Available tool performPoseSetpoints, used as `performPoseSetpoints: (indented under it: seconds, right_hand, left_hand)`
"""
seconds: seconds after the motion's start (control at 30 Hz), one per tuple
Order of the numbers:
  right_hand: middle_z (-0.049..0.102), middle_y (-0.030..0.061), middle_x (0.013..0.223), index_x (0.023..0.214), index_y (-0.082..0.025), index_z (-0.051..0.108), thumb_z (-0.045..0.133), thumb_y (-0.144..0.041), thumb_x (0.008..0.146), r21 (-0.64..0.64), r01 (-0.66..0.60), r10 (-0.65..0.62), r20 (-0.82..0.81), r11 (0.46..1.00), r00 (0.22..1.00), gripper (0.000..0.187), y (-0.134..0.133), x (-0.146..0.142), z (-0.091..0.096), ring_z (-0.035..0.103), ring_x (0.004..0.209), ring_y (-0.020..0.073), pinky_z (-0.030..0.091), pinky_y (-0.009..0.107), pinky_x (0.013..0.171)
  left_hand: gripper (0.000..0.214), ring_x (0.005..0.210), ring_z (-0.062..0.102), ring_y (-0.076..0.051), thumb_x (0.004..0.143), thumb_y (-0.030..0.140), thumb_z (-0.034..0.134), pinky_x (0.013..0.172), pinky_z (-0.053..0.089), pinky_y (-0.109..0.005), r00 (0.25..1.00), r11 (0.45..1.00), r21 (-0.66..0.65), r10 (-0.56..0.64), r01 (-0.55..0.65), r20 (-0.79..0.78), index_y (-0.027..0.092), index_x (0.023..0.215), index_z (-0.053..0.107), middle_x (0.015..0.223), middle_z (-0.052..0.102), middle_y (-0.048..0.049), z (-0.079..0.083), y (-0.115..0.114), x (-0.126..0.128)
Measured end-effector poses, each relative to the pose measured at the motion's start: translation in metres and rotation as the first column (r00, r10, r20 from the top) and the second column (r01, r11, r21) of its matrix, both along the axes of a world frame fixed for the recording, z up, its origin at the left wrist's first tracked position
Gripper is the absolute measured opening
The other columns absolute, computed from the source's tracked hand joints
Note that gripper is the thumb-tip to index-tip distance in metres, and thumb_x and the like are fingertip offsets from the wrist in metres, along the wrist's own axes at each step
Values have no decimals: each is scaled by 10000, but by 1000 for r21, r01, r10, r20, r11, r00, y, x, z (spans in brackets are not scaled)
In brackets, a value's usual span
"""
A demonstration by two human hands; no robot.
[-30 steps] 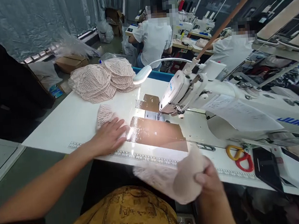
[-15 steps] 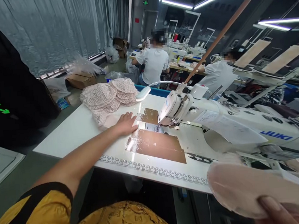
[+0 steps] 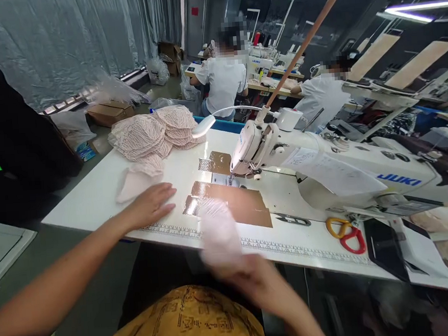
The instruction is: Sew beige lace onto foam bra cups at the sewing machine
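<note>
My left hand (image 3: 153, 204) lies on the white sewing table with its fingers stretched out, just in front of a pale lace piece (image 3: 138, 181). Behind that piece sits a pile of lace-covered bra cups (image 3: 141, 135). My right hand (image 3: 250, 273), smeared by motion, grips a pale pink bra cup (image 3: 218, 224) by its lower end, over the table's front edge. The cup hides part of the printed ruler (image 3: 283, 250) and of the brown plate (image 3: 245, 200). Beyond the plate, the white sewing machine (image 3: 245, 148) has its needle area apart from both hands.
Yellow and red scissors (image 3: 345, 233) lie at the right beside a black tablet-like object (image 3: 385, 249). A small dark tool (image 3: 294, 219) rests near the machine bed. A white lamp head (image 3: 204, 127) hangs behind the plate. Two people in white shirts sit at machines farther back.
My right hand has swept the bra cup from the far right to the front middle. My left hand has slid toward me and left, away from the plate. The scissors have come into view.
</note>
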State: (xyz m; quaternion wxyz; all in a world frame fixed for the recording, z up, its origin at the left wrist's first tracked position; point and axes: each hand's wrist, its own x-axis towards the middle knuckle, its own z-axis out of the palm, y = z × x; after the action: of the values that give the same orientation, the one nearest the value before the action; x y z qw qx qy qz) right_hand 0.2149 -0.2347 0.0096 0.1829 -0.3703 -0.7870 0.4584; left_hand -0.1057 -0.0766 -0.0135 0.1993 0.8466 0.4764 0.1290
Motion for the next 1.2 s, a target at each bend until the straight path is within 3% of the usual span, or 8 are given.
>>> performPoseSetpoints:
  seconds: [0.17, 0.33, 0.6, 0.67, 0.77, 0.83, 1.0, 1.2]
  right_hand:
    - [564, -48, 682, 725, -170, 606, 590, -176, 849, -90, -172, 167, -58, 981, 984, 125, 42, -50, -12, 515, 631, 82, 410, 181, 596]
    - [623, -5, 783, 802, -194, 579, 574, -136, 811, 249, 89, -54, -144, 965, 988, 59, 49, -41, 22, 571, 691, 120, 444, 220, 611]
    - [645, 28, 841, 867, -257, 608, 676, -55, 713, 631, 687, -526, -470, 362, 709, 263, 44, 7, 25, 606, 753, 191, 485, 315, 652]
    - [655, 21, 843, 856, -252, 624, 652, -75, 724, 515, 690, -570, -399, 509, 718, 222, 46, 3, 13, 611, 785, 193, 488, 323, 696]
    - [631, -6, 769, 792, -210, 626, 616, -134, 768, -19, 372, -366, -230, 928, 902, 80, 52, -11, -5, 583, 708, 150, 475, 269, 646]
    - [585, -17, 711, 745, -186, 608, 626, -208, 799, -347, 72, -187, -313, 935, 931, 61, 54, -21, -13, 539, 650, 127, 457, 246, 609]
    - [534, -32, 667, 679, -182, 596, 762, -361, 740, -560, -248, -144, -564, 791, 813, 252, 57, -35, -20, 487, 597, 105, 425, 225, 567]
    - [678, 26, 797, 867, -216, 730, 741, -403, 785, -532, -20, -329, -552, 847, 766, 205, 58, -21, -18, 637, 770, 175, 522, 293, 703]
  left_hand:
    - [651, 1398, 344, -325, 921, 554, 441, 1177, 251, -464, 984, 997, -58, 60, -51, 168, 113, 1399, 463, 1503, 407, -145, 13, -11, 2]
    - [609, 1080, 619, -240, 760, 400, 728, 919, 503, -299, 738, 728, -377, -257, 573, 624, 178, 1297, 545, 1230, 638, -79, 25, -64, 57]
    - [186, 762, 575, -151, 892, 303, 549, 669, 444, -232, 813, 947, -322, 175, 16, 555, 149, 879, 653, 832, 649, -31, 3, -76, 70]
    - [292, 665, 565, -141, 923, 386, 511, 614, 456, -236, 765, 868, -459, 160, 192, 624, 147, 845, 659, 753, 631, -29, 7, -79, 65]
    - [379, 654, 602, -149, 916, 473, 515, 635, 521, -283, 607, 580, -524, 63, 624, 792, 180, 1108, 658, 946, 674, -84, 19, -86, 63]
    - [581, 723, 624, -146, 880, 449, 594, 693, 548, -306, 529, 504, -469, 29, 725, 848, 278, 1415, 442, 1206, 612, -113, 24, -88, 64]
    - [857, 1031, 569, -195, 747, 320, 772, 924, 507, -344, 702, 807, -398, -28, 436, 712, 314, 1485, 336, 1399, 477, -96, 20, -74, 71]
    - [502, 932, 634, -196, 806, 327, 712, 797, 525, -278, 686, 465, -678, 184, 570, 704, 164, 1264, 584, 1062, 667, -79, 10, -63, 78]
